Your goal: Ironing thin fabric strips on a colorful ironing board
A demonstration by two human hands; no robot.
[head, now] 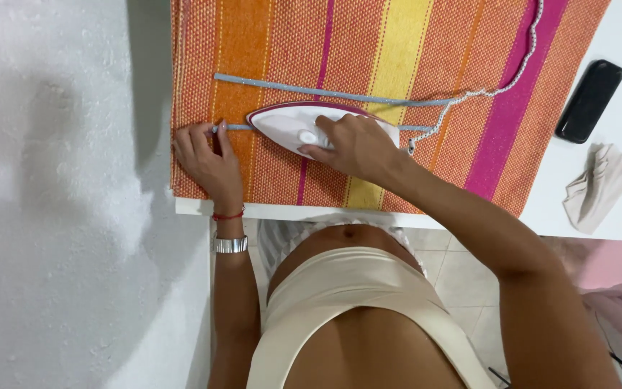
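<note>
Head view: right hand [358, 146] clasping white iron [304, 126], left hand [206, 158] flat, pinning grey strap [233, 127].

White table [613, 209] bears a striped cloth [397, 65]; black case [589, 101]; crumpled beige rag [600, 187].

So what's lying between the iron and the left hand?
In the head view, only a short stretch of the thin grey strap on the striped cloth, running from the left hand under the iron.
</note>
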